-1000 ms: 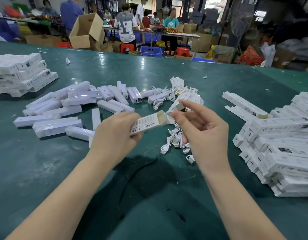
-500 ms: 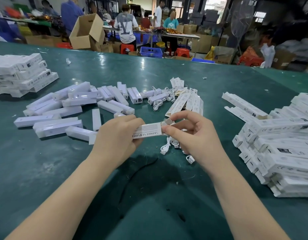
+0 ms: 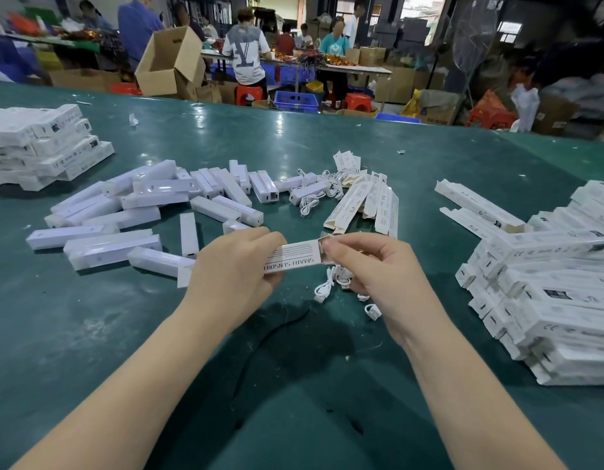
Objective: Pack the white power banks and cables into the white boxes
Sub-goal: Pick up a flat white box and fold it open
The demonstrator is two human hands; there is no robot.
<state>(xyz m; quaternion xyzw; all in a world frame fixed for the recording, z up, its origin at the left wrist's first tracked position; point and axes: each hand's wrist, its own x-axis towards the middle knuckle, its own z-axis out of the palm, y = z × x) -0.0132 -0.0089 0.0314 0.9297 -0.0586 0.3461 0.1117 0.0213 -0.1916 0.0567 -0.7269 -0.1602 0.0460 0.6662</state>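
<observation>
Above the middle of the tabletop [image 3: 90, 334], the left hand [image 3: 236, 266] wraps a white box [image 3: 292, 257] while the right hand [image 3: 368, 262] pinches its end flap, apparently closing it. Next comes tucking that flap in.

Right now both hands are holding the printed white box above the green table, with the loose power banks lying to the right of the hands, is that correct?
Not quite: the head view shows the loose power banks lying left of the hands. The left hand and right hand do hold the printed white box above the green table.
</observation>
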